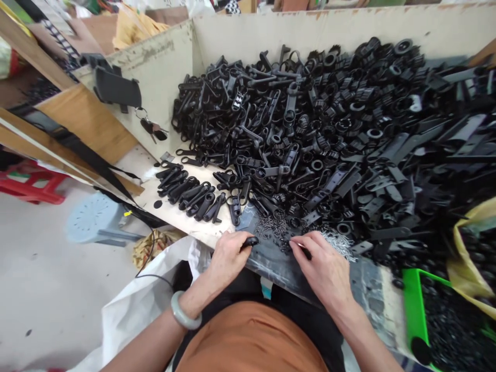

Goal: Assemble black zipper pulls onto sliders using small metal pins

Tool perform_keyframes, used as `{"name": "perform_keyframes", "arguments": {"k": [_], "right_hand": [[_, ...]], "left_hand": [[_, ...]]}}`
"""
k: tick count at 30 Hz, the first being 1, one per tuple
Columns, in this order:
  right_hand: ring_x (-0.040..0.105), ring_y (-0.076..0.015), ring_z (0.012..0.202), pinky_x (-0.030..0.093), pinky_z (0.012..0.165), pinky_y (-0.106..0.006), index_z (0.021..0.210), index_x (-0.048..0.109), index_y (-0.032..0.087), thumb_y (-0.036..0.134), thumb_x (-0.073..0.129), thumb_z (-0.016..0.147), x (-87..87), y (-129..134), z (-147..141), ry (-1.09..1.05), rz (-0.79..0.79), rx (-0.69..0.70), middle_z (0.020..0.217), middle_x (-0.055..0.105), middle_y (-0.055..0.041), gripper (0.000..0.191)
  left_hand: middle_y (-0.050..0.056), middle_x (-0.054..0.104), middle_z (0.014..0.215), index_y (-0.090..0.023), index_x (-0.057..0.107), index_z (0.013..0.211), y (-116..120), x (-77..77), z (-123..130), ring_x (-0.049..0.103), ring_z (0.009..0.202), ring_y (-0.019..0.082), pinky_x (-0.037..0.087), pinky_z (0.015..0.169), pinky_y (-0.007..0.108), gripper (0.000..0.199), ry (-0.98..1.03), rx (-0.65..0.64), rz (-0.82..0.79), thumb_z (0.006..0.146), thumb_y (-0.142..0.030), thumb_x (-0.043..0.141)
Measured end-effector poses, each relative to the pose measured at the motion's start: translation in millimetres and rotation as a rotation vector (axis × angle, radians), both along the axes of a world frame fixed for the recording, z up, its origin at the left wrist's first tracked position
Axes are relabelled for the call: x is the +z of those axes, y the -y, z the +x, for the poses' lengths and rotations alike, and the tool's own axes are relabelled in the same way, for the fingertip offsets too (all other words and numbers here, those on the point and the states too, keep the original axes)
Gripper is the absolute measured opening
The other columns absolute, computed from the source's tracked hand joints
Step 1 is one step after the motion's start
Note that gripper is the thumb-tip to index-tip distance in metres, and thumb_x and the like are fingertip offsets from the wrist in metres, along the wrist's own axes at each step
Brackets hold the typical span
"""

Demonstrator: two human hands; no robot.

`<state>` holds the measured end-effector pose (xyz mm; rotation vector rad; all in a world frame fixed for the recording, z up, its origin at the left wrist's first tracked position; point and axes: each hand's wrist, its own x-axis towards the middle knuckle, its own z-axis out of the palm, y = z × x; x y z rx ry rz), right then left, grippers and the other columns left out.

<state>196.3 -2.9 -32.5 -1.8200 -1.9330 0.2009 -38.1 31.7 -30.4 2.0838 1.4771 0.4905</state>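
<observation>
My left hand (229, 258) is closed around a black plastic part (251, 241), whose rounded end sticks out past the thumb. Over the pile of small dark screws (273, 227), my right hand (323, 261) has its thumb and fingers pinched together. A slim dark piece (305, 251) shows under its fingers; its kind cannot be made out. Silvery screws or pins (339, 244) lie just beyond the right hand. To the left, a row of black parts with ring ends (189, 194) lies on the pale board.
A large heap of black plastic parts (271, 119) fills the walled bench. At right stand a green bin (413, 305) of small black pieces and a yellow bag (465, 258). Keys (153, 129) hang from a black holder (116, 88) on the left wall. A blue stool (93, 219) stands at left.
</observation>
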Motion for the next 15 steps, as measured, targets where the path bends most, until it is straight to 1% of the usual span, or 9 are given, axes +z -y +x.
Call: {"name": "perform_keyframes", "arguments": {"k": [3, 5, 7, 10, 13, 15], "right_hand": [[0.068, -0.0131, 0.073, 0.045, 0.063, -0.024, 0.096, 0.073, 0.025, 0.037, 0.049, 0.104, 2.4, 6.1, -1.2, -0.117, 0.011, 0.021, 0.092, 0.070, -0.0008, 0.028], [0.066, -0.0133, 0.070, 0.047, 0.064, -0.025, 0.096, 0.072, 0.025, 0.036, 0.049, 0.104, 3.6, 11.3, -4.6, -0.192, 0.000, 0.051, 0.092, 0.070, -0.0014, 0.027], [0.065, -0.0136, 0.069, 0.048, 0.065, -0.025, 0.097, 0.072, 0.025, 0.034, 0.050, 0.104, 3.8, 16.1, -9.6, -0.250, -0.016, 0.080, 0.091, 0.070, -0.0019, 0.025], [0.063, -0.0139, 0.068, 0.048, 0.064, -0.025, 0.097, 0.072, 0.025, 0.031, 0.052, 0.103, 2.2, 20.8, -17.8, -0.335, -0.032, 0.112, 0.090, 0.069, -0.0025, 0.022], [0.059, -0.0133, 0.062, 0.046, 0.059, -0.025, 0.095, 0.074, 0.023, 0.030, 0.056, 0.100, 1.2, 22.0, -25.4, -0.481, -0.045, 0.105, 0.087, 0.068, -0.0024, 0.019], [0.054, -0.0125, 0.057, 0.045, 0.055, -0.025, 0.092, 0.075, 0.023, 0.029, 0.059, 0.098, 2.5, 20.9, -30.3, -0.608, -0.050, 0.073, 0.083, 0.067, -0.0020, 0.018]], "left_hand": [[0.000, 0.078, 0.090, -0.023, 0.070, 0.090, -0.2, 2.7, 4.1, 0.071, 0.083, 0.019, 0.047, 0.081, 0.032, 0.018, 0.005, 0.039, -0.021, 0.087, -0.008, 0.060], [0.000, 0.079, 0.095, -0.023, 0.070, 0.095, -0.7, 3.8, 8.5, 0.071, 0.087, 0.020, 0.047, 0.083, 0.032, 0.016, 0.011, 0.043, -0.021, 0.090, -0.011, 0.061], [0.001, 0.079, 0.100, -0.024, 0.070, 0.102, -1.9, 4.0, 12.0, 0.071, 0.092, 0.020, 0.046, 0.087, 0.034, 0.018, -0.006, 0.019, -0.013, 0.091, -0.012, 0.061], [0.002, 0.077, 0.098, -0.024, 0.070, 0.104, -5.2, 3.0, 12.6, 0.070, 0.092, 0.021, 0.044, 0.086, 0.035, 0.019, -0.074, -0.052, -0.013, 0.092, -0.012, 0.060], [0.003, 0.075, 0.091, -0.021, 0.071, 0.098, -8.2, 1.1, 9.2, 0.069, 0.088, 0.022, 0.043, 0.083, 0.035, 0.013, -0.061, -0.086, -0.011, 0.092, -0.014, 0.061], [0.003, 0.072, 0.086, -0.019, 0.070, 0.090, -7.6, 1.6, 7.8, 0.066, 0.084, 0.021, 0.043, 0.081, 0.034, 0.009, 0.040, -0.037, -0.034, 0.092, -0.018, 0.061]]}}
